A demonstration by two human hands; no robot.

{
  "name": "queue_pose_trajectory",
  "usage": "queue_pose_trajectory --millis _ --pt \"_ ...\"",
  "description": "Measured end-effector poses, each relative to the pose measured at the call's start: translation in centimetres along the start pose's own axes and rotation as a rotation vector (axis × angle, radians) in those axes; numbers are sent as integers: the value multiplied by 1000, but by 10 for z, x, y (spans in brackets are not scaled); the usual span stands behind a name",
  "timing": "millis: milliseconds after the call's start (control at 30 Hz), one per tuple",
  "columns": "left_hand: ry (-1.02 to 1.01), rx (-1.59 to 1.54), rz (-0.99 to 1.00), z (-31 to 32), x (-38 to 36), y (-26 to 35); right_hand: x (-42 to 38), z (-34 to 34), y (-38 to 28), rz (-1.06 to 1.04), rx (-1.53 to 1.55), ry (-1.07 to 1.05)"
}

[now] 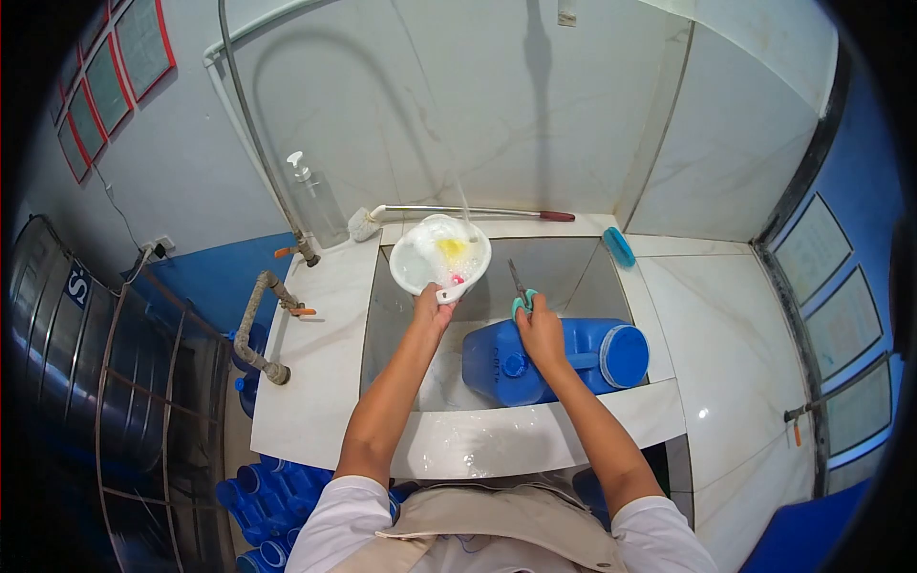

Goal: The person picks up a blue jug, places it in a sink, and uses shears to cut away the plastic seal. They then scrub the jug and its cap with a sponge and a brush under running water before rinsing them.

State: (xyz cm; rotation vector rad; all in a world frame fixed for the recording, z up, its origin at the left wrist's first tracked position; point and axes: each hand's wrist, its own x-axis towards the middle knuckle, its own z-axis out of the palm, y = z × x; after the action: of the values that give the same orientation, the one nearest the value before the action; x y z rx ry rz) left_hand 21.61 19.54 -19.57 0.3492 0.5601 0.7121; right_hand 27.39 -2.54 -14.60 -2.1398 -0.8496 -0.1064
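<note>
"So, what is the left hand [437, 299] doing?"

"Its fingers are gripping the near rim of a white basin [486, 254], where yellow and pink patches are showing among foam, over the sink's [604, 291] far left part."

"And the right hand [543, 331]?"

"Its fingers are clasping a teal scrubber [520, 306] with a slim, dark tool [516, 274]."

"What is lying beneath?"

"A blue jug [499, 361] is lying sideways, its big cap facing right."

"Farther out?"

"On the worktop [325, 346], a long-handled brush [463, 209] is resting along the far edge; a pump bottle [318, 212] is standing far left."
</note>
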Motion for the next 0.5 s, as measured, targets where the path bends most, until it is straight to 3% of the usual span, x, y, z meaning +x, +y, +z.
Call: queue_pose_trajectory --millis 300,500 --pt "-1 9 -3 -28 -5 64 -1 -1 -4 17 21 -6" --pt "72 40 131 -55 4 126 0 2 -3 8 4 0"
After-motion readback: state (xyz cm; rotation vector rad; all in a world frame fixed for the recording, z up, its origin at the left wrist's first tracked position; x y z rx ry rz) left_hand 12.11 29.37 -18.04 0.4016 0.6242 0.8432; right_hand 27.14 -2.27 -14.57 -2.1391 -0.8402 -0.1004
